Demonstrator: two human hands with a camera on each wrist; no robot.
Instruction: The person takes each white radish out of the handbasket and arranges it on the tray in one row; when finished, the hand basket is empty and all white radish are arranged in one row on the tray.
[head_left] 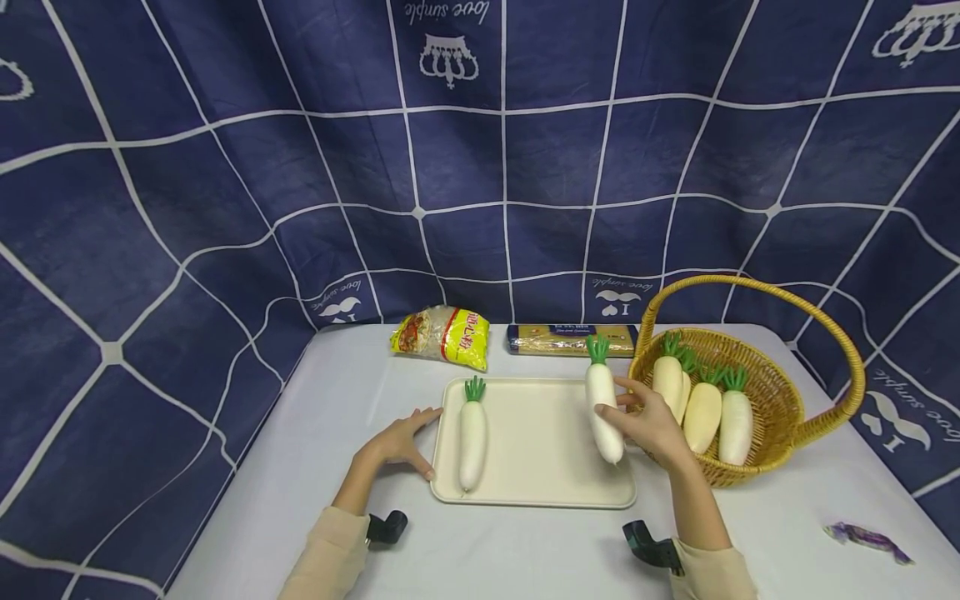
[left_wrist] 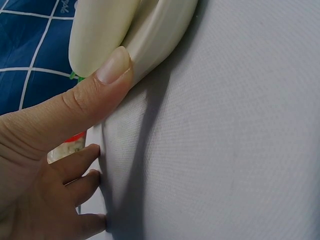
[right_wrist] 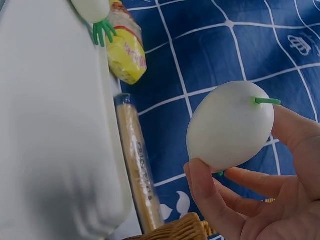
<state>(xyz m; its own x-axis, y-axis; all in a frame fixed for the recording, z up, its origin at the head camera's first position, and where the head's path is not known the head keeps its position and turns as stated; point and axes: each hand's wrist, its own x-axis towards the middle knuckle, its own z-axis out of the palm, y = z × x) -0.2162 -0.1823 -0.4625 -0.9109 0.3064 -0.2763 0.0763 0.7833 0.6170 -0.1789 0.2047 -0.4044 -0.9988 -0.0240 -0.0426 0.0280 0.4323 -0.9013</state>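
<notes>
Between its thumb and fingers my right hand (head_left: 647, 421) holds a white radish (head_left: 602, 400) with green leaf stubs, above the right end of a cream tray (head_left: 536, 442). The right wrist view shows that radish (right_wrist: 230, 125) end-on in the fingers. A second white radish (head_left: 472, 442) lies lengthwise on the left part of the tray. At the tray's left edge is my left hand (head_left: 397, 442), fingers spread, its thumb touching the rim. In the left wrist view the thumb (left_wrist: 107, 75) rests against the tray rim (left_wrist: 160, 40).
A wicker basket (head_left: 795, 425) with a tall handle stands right of the tray, holding several radishes (head_left: 735, 425). Behind the tray lie a yellow food bag (head_left: 442, 336) and a long noodle pack (head_left: 555, 340). A purple wrapped candy (head_left: 868, 538) lies at the front right.
</notes>
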